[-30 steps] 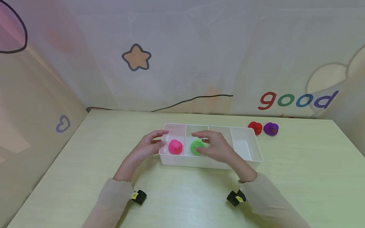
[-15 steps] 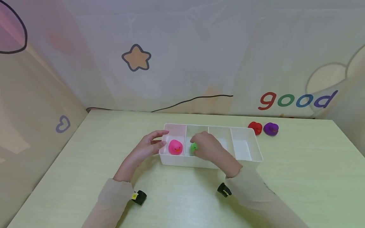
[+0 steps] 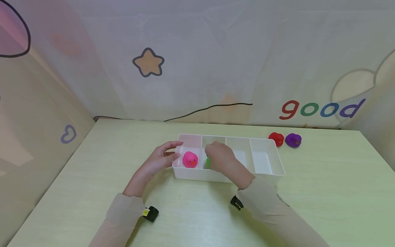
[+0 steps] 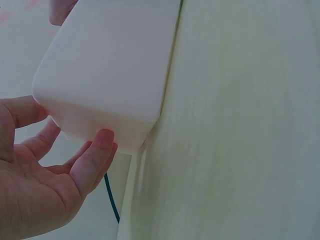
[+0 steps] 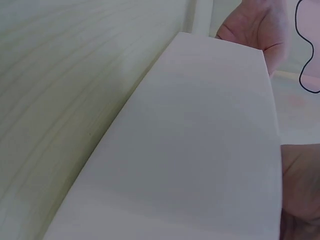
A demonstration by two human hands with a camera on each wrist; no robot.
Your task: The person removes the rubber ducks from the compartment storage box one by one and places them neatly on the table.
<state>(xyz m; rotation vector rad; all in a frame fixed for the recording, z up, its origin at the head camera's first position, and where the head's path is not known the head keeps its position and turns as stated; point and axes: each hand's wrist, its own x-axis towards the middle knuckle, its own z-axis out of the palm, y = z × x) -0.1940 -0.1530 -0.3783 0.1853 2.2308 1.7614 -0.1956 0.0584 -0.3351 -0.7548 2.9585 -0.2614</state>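
A long white box (image 3: 197,175) with a row of compartments stands on the table. A pink rubber duck (image 3: 189,159) sits in its leftmost compartment. My left hand (image 3: 158,158) rests its fingertips and thumb on the box's left end, which the left wrist view shows close up. My right hand (image 3: 222,157) reaches down into the second compartment, its fingers curled round a green rubber duck (image 3: 208,163). Most of that duck is hidden behind the hand. In the right wrist view the box's front wall (image 5: 190,135) covers the right hand's fingers.
Behind the box's right end, a red duck (image 3: 276,139) and a purple duck (image 3: 293,140) lie on the table (image 3: 324,192). The two right compartments hold nothing. A printed cloth backdrop (image 3: 197,61) rises behind the table.
My right hand has moved lower and slightly left into the second compartment, and its spread fingers have closed round the green duck. The left hand stays at the box's end.
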